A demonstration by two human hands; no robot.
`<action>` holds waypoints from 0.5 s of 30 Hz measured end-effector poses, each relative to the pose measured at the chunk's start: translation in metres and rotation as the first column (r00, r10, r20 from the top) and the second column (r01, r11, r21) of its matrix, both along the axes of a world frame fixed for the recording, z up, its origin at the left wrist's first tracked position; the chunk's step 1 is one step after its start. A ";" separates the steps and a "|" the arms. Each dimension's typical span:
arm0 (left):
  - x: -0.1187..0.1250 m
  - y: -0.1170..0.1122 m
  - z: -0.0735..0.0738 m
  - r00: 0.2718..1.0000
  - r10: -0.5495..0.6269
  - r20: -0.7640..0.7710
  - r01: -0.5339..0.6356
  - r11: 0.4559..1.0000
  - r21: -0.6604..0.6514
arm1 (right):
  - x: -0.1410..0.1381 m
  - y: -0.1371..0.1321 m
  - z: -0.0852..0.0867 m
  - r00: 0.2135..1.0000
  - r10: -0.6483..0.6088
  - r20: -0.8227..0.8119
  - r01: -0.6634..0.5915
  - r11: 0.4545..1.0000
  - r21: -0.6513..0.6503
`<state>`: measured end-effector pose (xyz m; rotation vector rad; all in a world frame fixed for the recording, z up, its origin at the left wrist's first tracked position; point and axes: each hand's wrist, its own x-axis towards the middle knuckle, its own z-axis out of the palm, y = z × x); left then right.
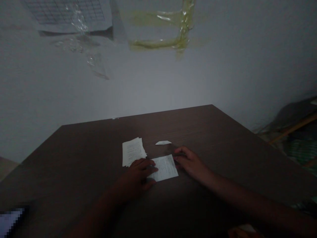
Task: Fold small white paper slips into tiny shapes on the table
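Observation:
A small printed sheet of paper (165, 168) lies on the dark wooden table (218, 138). My left hand (138, 175) rests on its left edge, fingers stretched flat over it. My right hand (189, 162) touches the sheet's right edge, fingers curled loosely, nothing visibly inside them. A small stack of similar printed sheets (133, 151) lies just behind my left hand. A tiny white paper scrap (163, 142) sits beyond the sheet.
A pale wall (223, 66) rises behind the table, with taped plastic (160, 29) and a gridded sheet (64, 11) on it. A pixelated light object (10, 219) lies at the front left. Dim furniture (297, 132) stands at the right.

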<state>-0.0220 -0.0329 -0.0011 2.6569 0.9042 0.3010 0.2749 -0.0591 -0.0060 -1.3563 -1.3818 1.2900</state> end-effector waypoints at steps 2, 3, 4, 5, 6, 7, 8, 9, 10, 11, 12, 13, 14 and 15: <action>0.001 0.002 -0.003 1.000 -0.010 0.003 0.010 1.000 0.008 | -0.003 -0.002 0.008 0.987 -0.143 -0.067 0.133 0.982 -0.137; 0.001 0.003 -0.004 1.000 -0.024 0.000 0.024 1.000 0.010 | -0.005 -0.003 0.012 0.975 -0.203 -0.087 0.189 0.970 -0.152; 0.002 0.004 -0.005 1.000 -0.029 0.006 0.029 0.999 0.018 | -0.007 -0.004 0.015 0.970 -0.219 -0.105 0.200 0.966 -0.166; 0.003 0.005 -0.006 0.999 -0.039 0.016 0.039 0.999 0.026 | -0.009 -0.005 0.017 0.967 -0.223 -0.121 0.199 0.963 -0.183; 0.004 0.005 -0.006 0.999 -0.051 0.019 0.051 0.998 0.030 | -0.011 -0.006 0.017 0.964 -0.231 -0.131 0.204 0.960 -0.191; 0.005 0.005 -0.007 0.998 -0.062 0.025 0.061 0.997 0.038 | -0.012 -0.006 0.016 0.962 -0.238 -0.130 0.212 0.959 -0.186; 0.005 0.006 -0.006 0.997 -0.071 0.029 0.069 0.997 0.043 | -0.013 -0.006 0.014 0.965 -0.233 -0.119 0.212 0.963 -0.167; 0.006 0.006 -0.006 0.996 -0.081 0.033 0.080 0.996 0.047 | -0.013 -0.005 0.010 0.971 -0.220 -0.096 0.207 0.970 -0.132; 0.007 0.006 -0.006 0.995 -0.089 0.034 0.088 0.995 0.046 | -0.013 -0.004 0.006 0.975 -0.212 -0.058 0.206 0.973 -0.107; 0.008 0.006 -0.005 0.995 -0.095 0.035 0.093 0.995 0.043 | -0.012 -0.002 0.002 0.974 -0.224 -0.019 0.222 0.973 -0.068; 0.008 0.006 -0.005 0.995 -0.098 0.036 0.097 0.995 0.038 | -0.011 -0.001 -0.002 0.972 -0.234 0.008 0.234 0.972 -0.018; 0.009 0.006 -0.004 0.995 -0.098 0.037 0.097 0.995 0.032 | -0.010 0.000 -0.006 0.973 -0.230 0.029 0.229 0.973 0.033; 0.010 0.006 -0.003 0.995 -0.095 0.040 0.094 0.995 0.026 | -0.008 0.001 -0.009 0.970 -0.237 0.055 0.232 0.970 0.077; 0.010 0.006 -0.003 0.995 -0.090 0.044 0.090 0.996 0.019 | -0.006 0.001 -0.011 0.970 -0.226 0.087 0.217 0.971 0.105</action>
